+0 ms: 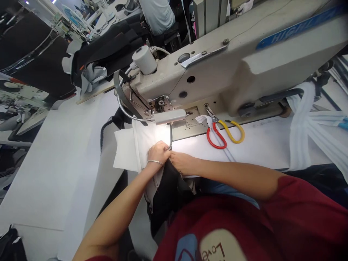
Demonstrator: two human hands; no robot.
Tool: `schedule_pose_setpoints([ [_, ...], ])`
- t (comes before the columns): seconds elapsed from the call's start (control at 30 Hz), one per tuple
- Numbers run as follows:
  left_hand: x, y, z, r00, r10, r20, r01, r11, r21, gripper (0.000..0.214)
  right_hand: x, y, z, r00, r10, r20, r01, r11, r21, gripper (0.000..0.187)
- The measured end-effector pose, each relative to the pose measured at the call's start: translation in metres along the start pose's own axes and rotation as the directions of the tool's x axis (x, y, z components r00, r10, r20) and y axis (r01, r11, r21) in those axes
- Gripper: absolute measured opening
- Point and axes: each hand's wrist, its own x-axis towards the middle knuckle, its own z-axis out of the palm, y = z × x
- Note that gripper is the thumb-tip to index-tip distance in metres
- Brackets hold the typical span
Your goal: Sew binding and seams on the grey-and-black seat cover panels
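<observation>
A white fabric piece with a dark edge point(152, 135) lies under the lit needle area of the sewing machine point(217, 72). On its right-hand edge my left hand point(158, 153) presses down, fingers closed on the fabric. Close beside it, my right hand point(182, 162) pinches the same edge, its fingertips nearly touching the left ones. Black and grey fabric point(170, 188) hangs from both hands over the table's front edge toward my lap. The exact hold of the fingertips is partly hidden.
Scissors with red and yellow handles point(224, 132) lie on the machine bed, right of my hands. White strips point(301, 127) hang at the far right. A lamp point(170, 116) reaches over the fabric. Dark fabric point(108, 50) is piled behind the machine; another person point(157, 16) sits beyond.
</observation>
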Motion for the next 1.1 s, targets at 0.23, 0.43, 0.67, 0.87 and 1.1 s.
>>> schedule_pose_setpoints([
  [0.23,-0.003,0.002,0.01,1.0,0.001,-0.011,0.0,0.996,0.088,0.011,-0.016,-0.005,-0.02,0.985,0.165,-0.05,-0.155,0.974,0.168,0.019],
  [0.43,-0.01,0.008,0.007,0.997,0.065,0.034,-0.071,0.979,0.192,0.019,-0.019,-0.02,-0.031,0.839,0.533,0.111,-0.544,0.806,0.234,0.018],
  [0.67,-0.008,0.014,0.003,0.995,0.026,0.097,-0.051,0.964,0.263,0.007,-0.011,-0.02,-0.037,0.824,0.548,0.145,-0.559,0.742,0.37,0.021],
  [0.87,-0.004,0.019,0.008,0.998,0.011,0.068,-0.03,0.959,0.283,0.012,-0.012,-0.02,-0.031,0.833,0.545,0.095,-0.537,0.757,0.372,0.022],
  [1.1,-0.002,-0.001,0.015,0.998,0.022,-0.061,-0.02,0.999,0.032,0.012,-0.019,-0.013,-0.027,0.936,0.346,-0.07,-0.345,0.938,0.019,0.02],
])
